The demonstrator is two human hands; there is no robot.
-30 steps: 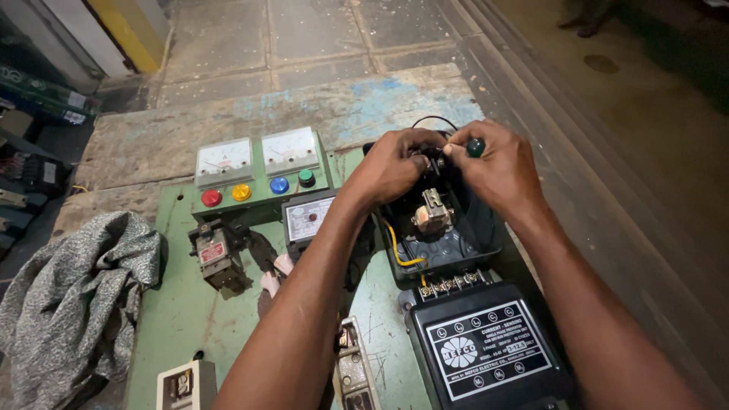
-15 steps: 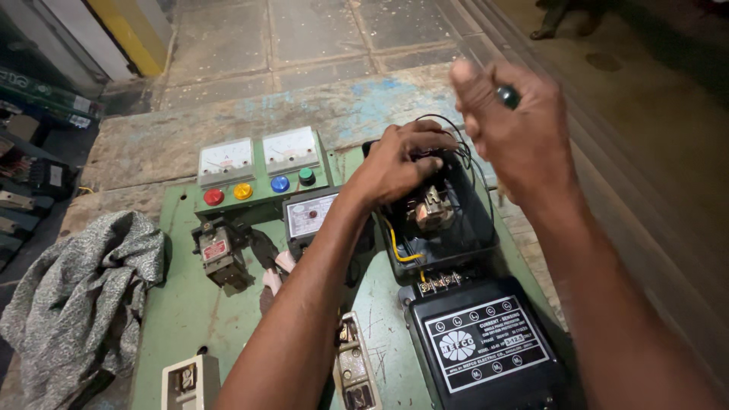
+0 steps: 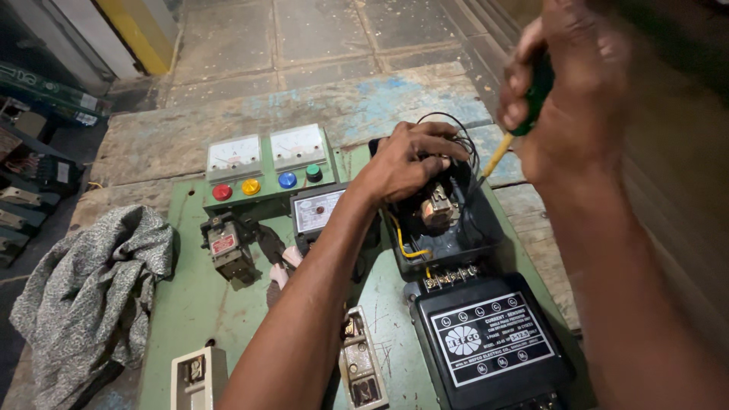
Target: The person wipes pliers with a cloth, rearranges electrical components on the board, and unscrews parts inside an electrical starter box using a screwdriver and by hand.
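Far left of the frame there's a grey speckled rag (image 3: 91, 296) bunched up on the edge of the green counter (image 3: 190, 304). Moving right, a green panel with two white meters (image 3: 267, 163) and red, yellow, blue and green buttons sits upper middle, with a small loose component (image 3: 228, 254) just below it. The left hand (image 3: 406, 159) is curled down into the open black housing (image 3: 444, 224) in the centre, fingers closed around the black wires at its top edge. The cover's off, a yellow wire and the guts are exposed, so I'd say it's mid-job, nothing closed up yet. Upper right, the right hand (image 3: 566, 91) is gripping a green-handled screwdriver (image 3: 516, 125), lifted clear of the housing. A closed black labelled unit (image 3: 486, 342) sits at the lower right
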